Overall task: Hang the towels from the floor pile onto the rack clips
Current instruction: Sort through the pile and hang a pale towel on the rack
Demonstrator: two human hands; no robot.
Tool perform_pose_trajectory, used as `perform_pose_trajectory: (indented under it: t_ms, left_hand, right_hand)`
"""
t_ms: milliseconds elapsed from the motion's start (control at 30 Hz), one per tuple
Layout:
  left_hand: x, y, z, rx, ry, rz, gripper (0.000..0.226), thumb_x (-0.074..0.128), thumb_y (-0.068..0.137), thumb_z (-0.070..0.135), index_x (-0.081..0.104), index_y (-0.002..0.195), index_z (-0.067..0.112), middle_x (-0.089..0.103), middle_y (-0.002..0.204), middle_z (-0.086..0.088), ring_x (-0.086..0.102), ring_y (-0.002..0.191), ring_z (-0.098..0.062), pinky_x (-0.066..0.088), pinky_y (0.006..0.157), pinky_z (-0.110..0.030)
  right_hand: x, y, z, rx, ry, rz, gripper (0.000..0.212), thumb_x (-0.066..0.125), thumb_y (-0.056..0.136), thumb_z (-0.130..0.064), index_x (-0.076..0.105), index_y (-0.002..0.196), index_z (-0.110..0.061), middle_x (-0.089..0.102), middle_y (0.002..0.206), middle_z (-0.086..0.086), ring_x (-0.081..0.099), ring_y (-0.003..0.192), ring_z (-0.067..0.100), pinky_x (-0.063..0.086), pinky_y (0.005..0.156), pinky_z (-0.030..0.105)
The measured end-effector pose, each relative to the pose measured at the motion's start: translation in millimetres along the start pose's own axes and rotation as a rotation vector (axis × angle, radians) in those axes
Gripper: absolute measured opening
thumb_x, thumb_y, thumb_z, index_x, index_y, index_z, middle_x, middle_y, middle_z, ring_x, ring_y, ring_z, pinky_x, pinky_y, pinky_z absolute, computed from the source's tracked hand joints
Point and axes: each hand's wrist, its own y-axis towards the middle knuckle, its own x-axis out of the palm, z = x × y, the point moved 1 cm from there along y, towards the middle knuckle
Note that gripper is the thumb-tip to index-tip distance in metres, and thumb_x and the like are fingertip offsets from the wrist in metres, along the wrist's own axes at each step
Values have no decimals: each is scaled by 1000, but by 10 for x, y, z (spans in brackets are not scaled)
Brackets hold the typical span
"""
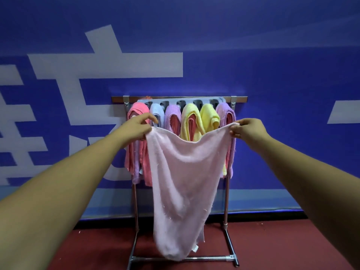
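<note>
Head view shows your left hand (pixel 139 125) and right hand (pixel 245 129) pinching the pale pink towel (pixel 183 176) by its top corners before the rack (pixel 179 99), so keep that edge taut as you seek a clip.

Left hand (pixel 139 126) at 9 o'clock and right hand (pixel 244 129) at 3 pinch a pink towel (pixel 183 184) before the rack (pixel 227 201).
</note>
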Motion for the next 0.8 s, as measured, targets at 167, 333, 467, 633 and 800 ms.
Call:
perform_pose_trajectory:
  t_ms: [167, 333, 467, 633, 800]
  left_hand:
    - [94, -62, 251, -5, -357, -325, 26, 46, 92, -9, 69, 95, 4, 65, 90, -10, 63, 83, -15, 55, 72, -21]
    - [247, -140, 465, 122, -153, -481, 24, 57, 94, -3, 67, 116, 2, 74, 104, -8, 71, 99, -16, 56, 83, -23]
    - [398, -185, 599, 291, 133, -442, 14, 67, 93, 19, 74, 104, 12, 76, 92, -2, 71, 88, -9, 54, 79, -19]
    - [557, -180, 638, 393, 104, -230, 9, 70, 91, 16, 75, 96, 11, 71, 95, 1, 62, 85, 2, 46, 79, -9]
    - [625, -116, 625, 331, -52, -109, 11, 69, 91, 9, 74, 98, 3, 70, 87, 0, 61, 78, -1, 48, 78, -12]
  right_hand:
    - [76, -66, -147, 5, 84, -69, 12, 69, 90, 1, 67, 102, 2, 64, 77, 14, 65, 62, 21, 61, 62, 28]
    - [266, -107, -199, 29, 147, -208, 2, 64, 90, 10, 63, 92, 8, 64, 81, 18, 69, 66, 21, 63, 72, 29]
    - [401, -180, -246, 34, 109, -363, 9, 70, 89, 0, 68, 97, 5, 69, 82, 15, 71, 71, 20, 62, 72, 29]
    - [531, -275, -295, -3, 149, -371, 17, 74, 86, -1, 65, 100, -1, 67, 76, 16, 68, 65, 21, 61, 68, 31]
    - [643, -414, -352, -48, 223, -437, 14, 68, 89, 7, 61, 94, -4, 63, 79, 18, 65, 63, 23, 58, 61, 28]
